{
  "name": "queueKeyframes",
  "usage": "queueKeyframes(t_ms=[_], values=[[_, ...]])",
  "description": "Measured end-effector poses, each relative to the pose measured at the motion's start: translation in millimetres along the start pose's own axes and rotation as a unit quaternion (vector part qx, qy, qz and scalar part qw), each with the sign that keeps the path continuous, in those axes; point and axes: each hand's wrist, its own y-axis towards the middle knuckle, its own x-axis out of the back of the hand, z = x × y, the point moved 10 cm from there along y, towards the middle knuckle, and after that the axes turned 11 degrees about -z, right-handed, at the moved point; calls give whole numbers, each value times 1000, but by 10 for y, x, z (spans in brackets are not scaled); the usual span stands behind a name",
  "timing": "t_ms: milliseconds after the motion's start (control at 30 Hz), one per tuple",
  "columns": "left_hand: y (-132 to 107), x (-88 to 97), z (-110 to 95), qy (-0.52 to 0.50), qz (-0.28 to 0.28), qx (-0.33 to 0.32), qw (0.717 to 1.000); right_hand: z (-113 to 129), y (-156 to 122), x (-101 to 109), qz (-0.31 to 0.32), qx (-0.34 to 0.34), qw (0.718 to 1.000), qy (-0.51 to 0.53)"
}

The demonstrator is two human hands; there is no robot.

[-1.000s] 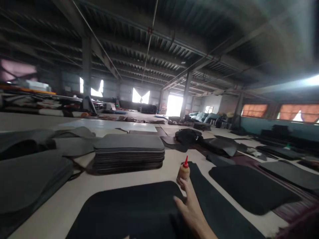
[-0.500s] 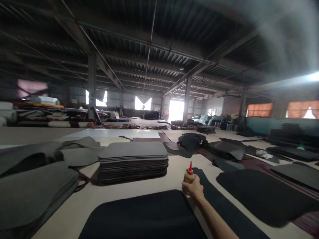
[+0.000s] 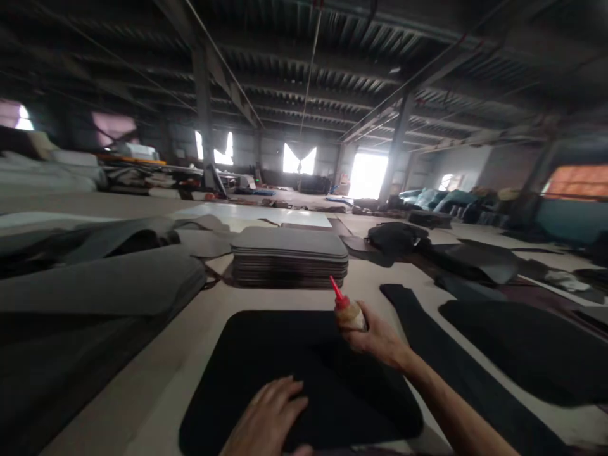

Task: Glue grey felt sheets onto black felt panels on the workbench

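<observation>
- Gripping a small squeeze bottle (image 3: 350,315) in the right hand (image 3: 379,340), fingers closed round its body. Red nozzle tilted up and to the left. Held just above the far right edge of a black mat (image 3: 266,358), clear of the table (image 3: 156,373).
- Pressing the left hand (image 3: 268,418) flat on the near edge of the same mat, fingers loose and spread, holding nothing.
- Judging the bottle light and soft-walled, easy to squash. Best taken round the middle of the body, never by the thin nozzle. Likely to dribble if squeezed hard.
- Judging the mat thin, limp and light, foam or felt by the look. Apt to slide on the smooth tabletop unless pinned under a flat palm.
- Noted beyond: a stack of grey mats (image 3: 289,256) behind the bottle, and a long black strip (image 3: 427,342) to the right.
- Against half a second back: bottle now lifted and tipped, upright low by the table then. Left hand newly in view on the mat. View swung lower and closer.
</observation>
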Motion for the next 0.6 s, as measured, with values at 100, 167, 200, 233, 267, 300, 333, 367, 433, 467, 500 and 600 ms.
queueKeyframes(t_ms=[100,167,200,233,267,300,333,367,433,467,500,600], values=[[39,115,-137,-25,33,87,995,281,-252,-307,96,8,995,36],[61,140,-175,-53,41,122,990,348,-340,-414,109,0,994,18],[67,145,-188,-65,39,127,989,357,-367,-457,111,-8,994,6],[70,152,-195,-73,35,128,989,366,-385,-495,112,-15,994,-3],[72,158,-199,-77,31,126,989,379,-397,-528,112,-18,994,-6],[73,165,-201,-76,28,123,989,395,-406,-559,115,-22,993,0],[74,173,-202,-74,26,120,990,408,-413,-591,120,-30,992,14],[78,183,-202,-70,26,119,990,416,-421,-621,127,-43,990,32],[89,202,-211,-66,33,116,990,430,-428,-656,133,-72,986,70],[97,209,-221,-65,38,113,991,442,-425,-657,129,-82,985,81],[106,216,-234,-66,42,109,991,462,-419,-653,122,-84,985,86],[137,248,-262,-66,38,94,993,565,-407,-672,103,-63,989,86]])
